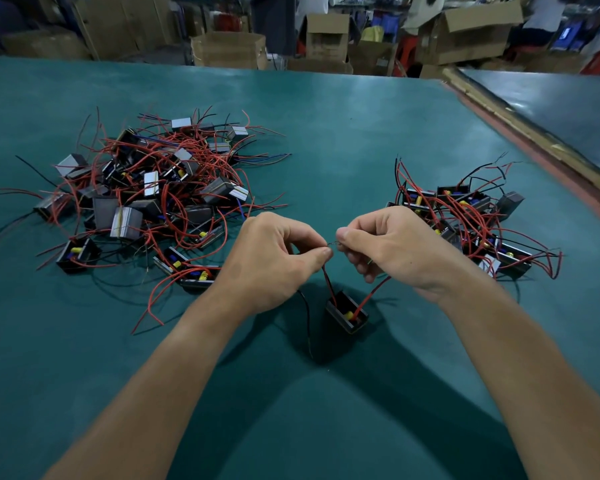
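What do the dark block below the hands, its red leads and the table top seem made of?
The dark block looks like matte metal or ferrite, with a yellow plastic-looking part inside. Its red leads: glossy, softly bending plastic insulation; greyish metal strands show where left hand and right hand pinch them. The table top: teal mat, probably rubber or vinyl, dull mottled sheen.

1. A plain teal-green tabletop [343, 140] lies under everything, unpatterned.
2. The small coil block [347, 315] is black with a yellow part inside; its red leads [374, 293] run bright scarlet, and its black lead [307, 317] is dark throughout.
3. The left heap [146, 195] mixes red, black and a few blue wires with grey, silver-faced blocks.
4. The right heap [471, 223] is black-cased, with red and black wires and yellow and blue specks.
5. The cardboard boxes [227, 50] behind are plain brown.
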`<state>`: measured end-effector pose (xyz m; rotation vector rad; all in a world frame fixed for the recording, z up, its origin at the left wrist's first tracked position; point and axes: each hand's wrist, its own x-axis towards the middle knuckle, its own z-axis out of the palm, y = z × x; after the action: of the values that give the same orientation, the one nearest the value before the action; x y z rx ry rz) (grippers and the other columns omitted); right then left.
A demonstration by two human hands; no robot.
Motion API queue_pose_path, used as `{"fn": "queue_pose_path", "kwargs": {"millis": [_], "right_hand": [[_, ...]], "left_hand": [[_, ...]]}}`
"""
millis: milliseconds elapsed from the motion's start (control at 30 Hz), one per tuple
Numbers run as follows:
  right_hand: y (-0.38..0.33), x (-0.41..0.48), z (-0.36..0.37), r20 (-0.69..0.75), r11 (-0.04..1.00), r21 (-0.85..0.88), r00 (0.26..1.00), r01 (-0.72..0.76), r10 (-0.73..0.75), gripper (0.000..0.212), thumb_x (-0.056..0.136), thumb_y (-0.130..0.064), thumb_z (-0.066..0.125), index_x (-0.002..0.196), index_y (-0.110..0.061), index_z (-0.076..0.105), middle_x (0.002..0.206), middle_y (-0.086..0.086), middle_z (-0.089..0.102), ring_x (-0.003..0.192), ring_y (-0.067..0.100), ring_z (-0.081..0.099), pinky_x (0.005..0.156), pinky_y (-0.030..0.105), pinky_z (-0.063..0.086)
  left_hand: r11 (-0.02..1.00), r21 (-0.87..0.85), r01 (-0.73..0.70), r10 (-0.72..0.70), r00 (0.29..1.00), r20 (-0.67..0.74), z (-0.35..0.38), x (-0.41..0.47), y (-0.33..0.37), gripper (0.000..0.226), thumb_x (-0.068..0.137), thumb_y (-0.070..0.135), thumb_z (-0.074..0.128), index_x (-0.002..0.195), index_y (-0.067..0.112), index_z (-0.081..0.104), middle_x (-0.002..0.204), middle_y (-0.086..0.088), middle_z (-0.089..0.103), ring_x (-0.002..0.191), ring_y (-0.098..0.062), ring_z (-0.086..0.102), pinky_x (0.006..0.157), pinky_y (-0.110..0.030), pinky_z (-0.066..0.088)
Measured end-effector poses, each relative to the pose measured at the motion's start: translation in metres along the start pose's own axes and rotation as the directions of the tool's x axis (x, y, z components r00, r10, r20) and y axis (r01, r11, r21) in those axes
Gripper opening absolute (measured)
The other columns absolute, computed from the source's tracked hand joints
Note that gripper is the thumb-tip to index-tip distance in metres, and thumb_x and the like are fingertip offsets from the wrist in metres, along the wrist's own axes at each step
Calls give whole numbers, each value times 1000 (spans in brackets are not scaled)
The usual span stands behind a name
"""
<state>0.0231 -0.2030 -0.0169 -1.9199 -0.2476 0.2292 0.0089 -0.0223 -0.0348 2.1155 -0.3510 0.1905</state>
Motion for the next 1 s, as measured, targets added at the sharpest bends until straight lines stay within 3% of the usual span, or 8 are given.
{"fn": "queue_pose_path", "kwargs": {"millis": [100,200,367,500,700,800,900,1000], "right_hand": [[3,1,0,-19,996,-63,998,64,-66,26,96,-13,62,71,-10,64,52,-7,58,45,7,51,45,22,47],[4,0,-2,-17,970,-105,975,219,-222,10,87,-9,72,81,-16,67,65,-5,64,56,11,57,47,31,54],[7,-1,-4,-3,888,-273,923,370,-385,5,76,-23,76,73,-20,73,64,-5,68,55,19,60,52,32,49],[7,0,-5,-48,883,-267,910,386,-412,8,79,-13,77,75,-19,74,68,-6,70,58,27,63,54,41,53],[8,2,-5,-45,871,-330,916,363,-399,8,82,-20,74,75,-22,73,61,-13,66,55,21,61,55,38,53],[7,2,-5,-42,877,-336,925,343,-377,10,81,-27,67,73,-23,71,63,-7,68,56,16,60,58,36,54],[8,2,-5,-17,886,-355,945,300,-327,16,88,-20,68,72,-24,68,63,-9,68,59,16,63,63,41,56],[7,2,-4,14,916,-333,972,224,-233,21,93,-16,66,72,-19,66,56,-13,63,54,11,58,62,44,57]], "left_hand": [[1000,4,10,-10,1000,2,0,1,-1,16,82,19,75,67,23,73,47,11,57,42,-6,34,42,-17,29],[1000,-7,22,-22,999,26,0,2,-1,16,84,19,73,69,19,74,56,4,65,45,-6,38,44,-19,32],[993,-96,65,-58,995,78,1,3,0,14,88,15,71,74,13,75,58,5,66,49,-5,44,50,-20,35],[973,-199,116,-96,990,107,2,3,1,21,89,8,68,68,7,70,46,10,57,35,0,36,40,-10,25],[959,-255,124,-97,988,116,1,2,3,13,89,2,66,78,-5,71,58,-5,63,34,3,39,39,-8,27],[969,-221,108,-84,990,112,1,2,2,15,88,4,68,73,5,73,56,0,64,39,0,41,43,-14,31],[986,-159,53,-40,996,82,2,2,0,18,85,9,72,69,16,73,58,-1,67,53,-14,49,51,-30,38],[998,-64,-30,33,998,48,1,-1,-2,14,81,15,74,68,20,74,53,8,62,46,-9,41,47,-19,32]]}}
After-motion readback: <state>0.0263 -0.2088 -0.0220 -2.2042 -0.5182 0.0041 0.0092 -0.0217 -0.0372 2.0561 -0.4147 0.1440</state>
